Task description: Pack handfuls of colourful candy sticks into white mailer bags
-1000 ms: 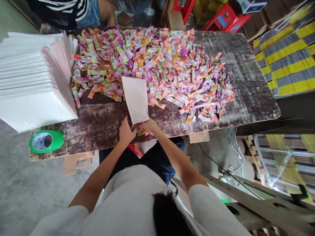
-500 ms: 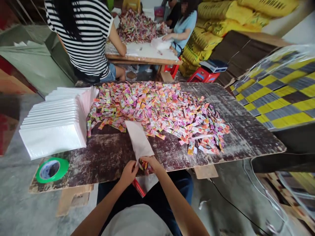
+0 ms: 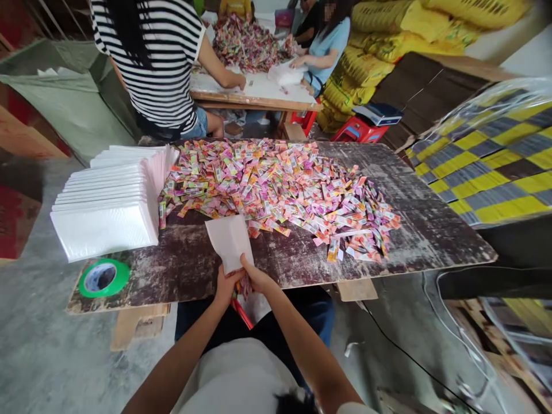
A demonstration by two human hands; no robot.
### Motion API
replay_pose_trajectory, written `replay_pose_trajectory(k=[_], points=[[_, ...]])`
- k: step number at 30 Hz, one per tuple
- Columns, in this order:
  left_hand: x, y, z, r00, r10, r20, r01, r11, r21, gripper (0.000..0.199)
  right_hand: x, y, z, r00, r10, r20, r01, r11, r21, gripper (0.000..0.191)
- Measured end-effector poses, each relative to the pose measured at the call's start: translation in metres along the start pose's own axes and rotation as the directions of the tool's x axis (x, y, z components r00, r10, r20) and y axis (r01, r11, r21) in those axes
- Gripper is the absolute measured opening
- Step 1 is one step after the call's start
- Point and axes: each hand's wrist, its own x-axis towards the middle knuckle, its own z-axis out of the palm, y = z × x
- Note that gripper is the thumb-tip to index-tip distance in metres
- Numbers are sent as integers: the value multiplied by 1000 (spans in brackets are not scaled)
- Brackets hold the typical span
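Both arms reach forward; the left hand [image 3: 225,286] and right hand [image 3: 256,278] pinch a flat white paper envelope [image 3: 228,242] and small colourful sachets [image 3: 244,286] at the dark worktop [image 3: 190,270] edge.

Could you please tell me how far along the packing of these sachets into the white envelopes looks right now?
Early, by the look of it. No filled envelopes show on the table. In hand: the left hand and right hand hold one white envelope with a bunch of sachets at its mouth. Left: a large sachet pile and a tall stack of white envelopes.
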Motion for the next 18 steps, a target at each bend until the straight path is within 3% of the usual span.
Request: replay_pose_trajectory(k=[2,4,7,10,14,18], points=[[3,5,-1,995,-13,-96,14,1000,2,48,-8,1,2,1000,16,20,-18,996,89,44],[7,6,0,989,-53,-139,49,998,-29,43,-16,9,3,996,-71,-50,76,993,92,27],[10,1,1,984,-88,-155,83,996,-35,45,-22,23,0,932,-277,-233,219,944,-247,22],[10,-4,0,987,-66,-146,75,996,57,50,-17,24,-2,857,-397,-328,105,759,-643,26],[10,-7,-3,990,-103,-100,113,989,99,38,-4,10,-3,824,-418,-383,-84,579,-811,33],[18,-6,-2,981,-137,-135,145,988,50,33,2,13,-1,819,-431,-378,-16,643,-766,32]])
